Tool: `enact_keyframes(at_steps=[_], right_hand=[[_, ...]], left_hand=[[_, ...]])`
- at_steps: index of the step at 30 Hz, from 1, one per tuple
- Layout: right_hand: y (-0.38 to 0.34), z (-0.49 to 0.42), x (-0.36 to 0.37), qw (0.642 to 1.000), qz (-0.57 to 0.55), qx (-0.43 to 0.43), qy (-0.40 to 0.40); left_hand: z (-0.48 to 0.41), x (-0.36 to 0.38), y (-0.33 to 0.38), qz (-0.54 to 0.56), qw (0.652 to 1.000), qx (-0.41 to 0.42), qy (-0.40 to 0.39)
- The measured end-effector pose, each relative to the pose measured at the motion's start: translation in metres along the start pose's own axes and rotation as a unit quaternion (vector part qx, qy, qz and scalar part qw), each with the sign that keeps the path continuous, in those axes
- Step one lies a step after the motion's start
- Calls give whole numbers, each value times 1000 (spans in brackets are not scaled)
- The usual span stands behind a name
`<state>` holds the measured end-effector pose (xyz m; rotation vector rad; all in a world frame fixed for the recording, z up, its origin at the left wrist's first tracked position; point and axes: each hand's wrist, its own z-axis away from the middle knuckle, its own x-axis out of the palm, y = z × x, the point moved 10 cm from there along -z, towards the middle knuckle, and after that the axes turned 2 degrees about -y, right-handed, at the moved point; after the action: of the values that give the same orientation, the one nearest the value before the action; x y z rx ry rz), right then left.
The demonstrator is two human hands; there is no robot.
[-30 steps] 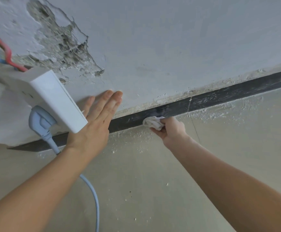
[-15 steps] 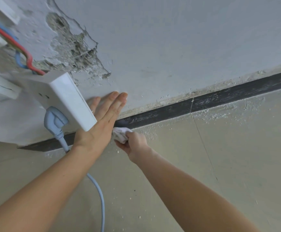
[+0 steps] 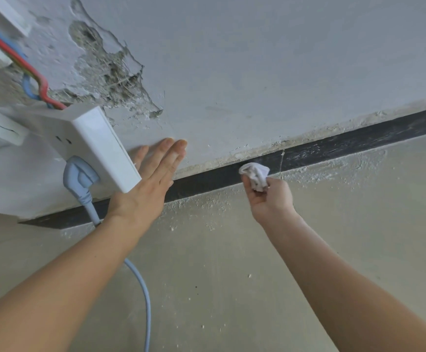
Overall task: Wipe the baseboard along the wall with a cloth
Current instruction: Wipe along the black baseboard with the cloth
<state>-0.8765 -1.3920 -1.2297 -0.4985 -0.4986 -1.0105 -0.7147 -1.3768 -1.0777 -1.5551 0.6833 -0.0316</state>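
A black baseboard (image 3: 339, 146) runs along the foot of the grey wall, from lower left up to the right edge, streaked with white dust. My right hand (image 3: 270, 199) is shut on a small crumpled white cloth (image 3: 255, 174), which presses against the baseboard near its middle. My left hand (image 3: 151, 186) lies flat against the wall just above the baseboard, fingers straight and together, holding nothing.
A white socket box (image 3: 100, 146) sticks out from the wall at left, with a pale blue plug (image 3: 79, 176) and cable (image 3: 143, 301) trailing down over the floor. Red and blue wires (image 3: 29, 72) and broken plaster (image 3: 110, 69) show above. White dust lies on the beige floor (image 3: 334, 189).
My right hand slid the cloth left along the baseboard until it was beside my left hand, then back to the right. My left hand stayed flat on the wall.
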Motion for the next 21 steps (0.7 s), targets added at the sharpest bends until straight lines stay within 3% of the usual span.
enact_keyframes(at_steps=[4, 7, 9, 14, 21], right_hand=[[-1, 1, -21, 996, 72, -29, 45], [65, 3, -15, 972, 218, 83, -3], [101, 2, -2, 957, 257, 130, -41], [112, 3, 48, 959, 240, 127, -82], [41, 6, 47, 973, 198, 103, -65]], left_hand=[[0, 0, 1, 3, 1000, 4, -5], [1, 0, 5, 5, 1000, 5, -9], [3, 0, 6, 6, 1000, 12, -17], [4, -8, 6, -41, 998, 45, -35], [5, -5, 6, 2, 999, 28, -38]])
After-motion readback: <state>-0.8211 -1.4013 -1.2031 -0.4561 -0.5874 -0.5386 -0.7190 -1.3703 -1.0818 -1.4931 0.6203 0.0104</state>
